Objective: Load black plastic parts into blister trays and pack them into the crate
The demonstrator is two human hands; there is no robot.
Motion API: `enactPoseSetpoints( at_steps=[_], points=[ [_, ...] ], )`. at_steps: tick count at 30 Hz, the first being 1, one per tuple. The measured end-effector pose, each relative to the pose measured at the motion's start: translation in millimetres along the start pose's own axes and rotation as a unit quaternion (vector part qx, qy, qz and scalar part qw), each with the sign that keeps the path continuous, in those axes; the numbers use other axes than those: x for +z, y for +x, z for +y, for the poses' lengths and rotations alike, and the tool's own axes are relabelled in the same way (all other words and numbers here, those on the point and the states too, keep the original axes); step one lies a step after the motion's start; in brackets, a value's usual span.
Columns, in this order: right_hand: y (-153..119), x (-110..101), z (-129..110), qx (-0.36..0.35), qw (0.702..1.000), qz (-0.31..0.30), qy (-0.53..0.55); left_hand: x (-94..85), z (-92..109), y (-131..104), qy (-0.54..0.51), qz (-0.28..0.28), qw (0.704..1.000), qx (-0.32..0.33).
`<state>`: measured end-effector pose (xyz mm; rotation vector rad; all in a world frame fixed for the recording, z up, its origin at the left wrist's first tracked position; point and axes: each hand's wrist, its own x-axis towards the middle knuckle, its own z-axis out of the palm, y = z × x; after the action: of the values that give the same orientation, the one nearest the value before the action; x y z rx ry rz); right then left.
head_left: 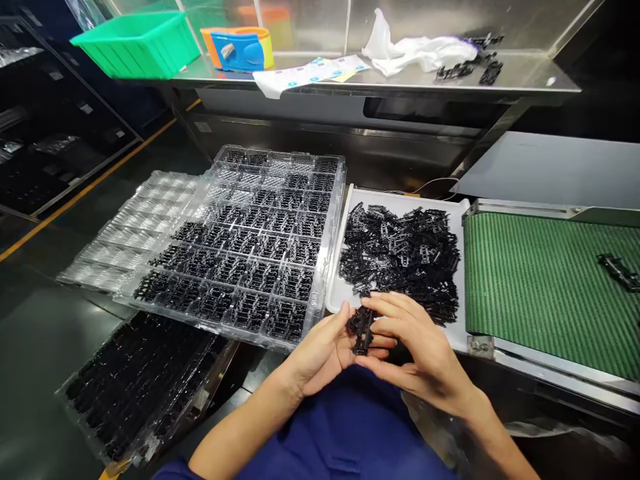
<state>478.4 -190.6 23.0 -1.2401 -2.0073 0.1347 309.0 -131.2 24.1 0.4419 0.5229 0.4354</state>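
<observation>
Seemingly for steadiness, the left hand (325, 353) cupped the black parts (363, 330) while the right hand (423, 343) clamped them between thumb and fingers, near the white tray (333, 297), its loose heap (400, 260) handily close.

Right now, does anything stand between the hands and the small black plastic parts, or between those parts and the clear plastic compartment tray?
Left hand and right hand touch the parts directly; toward the clear tray, the left thumb and white plastic tray's corner lie between.
</observation>
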Motion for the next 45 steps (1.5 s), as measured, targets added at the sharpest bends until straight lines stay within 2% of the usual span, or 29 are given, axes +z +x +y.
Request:
enactPoseSetpoints(
  at_steps=[4, 7, 10, 14, 19, 24, 31, 37, 45],
  points=[
    [-4, 10, -12, 0.08, 0.985, 0.084, 0.131, -10.6, 8, -5, -0.021, -0.034, 0.999, -0.029],
    [-5, 14, -21, 0.115, 0.978, 0.136, 0.104, -12.6, 14, -11, -0.037, -0.05, 0.998, -0.031],
    [-3, 16, -28, 0.098, 0.987, 0.122, 0.04, -11.7, 18, -18, -0.028, -0.058, 0.997, -0.03],
    [1, 18, -33, 0.076, 0.992, 0.102, 0.02, -14.0, 23, -25, 0.015, -0.077, 0.996, -0.052],
    [3, 18, -38, 0.078, 0.993, 0.081, 0.042, -21.6, 28, -27, 0.062, -0.09, 0.992, -0.068],
    [1, 19, -42, 0.093, 0.991, 0.074, 0.062, -24.8, 32, -29, 0.099, -0.078, 0.989, -0.075],
    [-5, 19, -39, 0.111, 0.983, 0.056, 0.134, -25.1, 28, -23, 0.093, -0.09, 0.988, -0.085],
    [-18, 9, -29, 0.123, 0.973, 0.059, 0.188, -12.8, 18, -12, 0.096, -0.075, 0.99, -0.076],
    [-49, -24, -8, 0.141, 0.977, 0.014, 0.158, 15.8, -5, 18, 0.177, -0.058, 0.974, -0.129]
  ],
)
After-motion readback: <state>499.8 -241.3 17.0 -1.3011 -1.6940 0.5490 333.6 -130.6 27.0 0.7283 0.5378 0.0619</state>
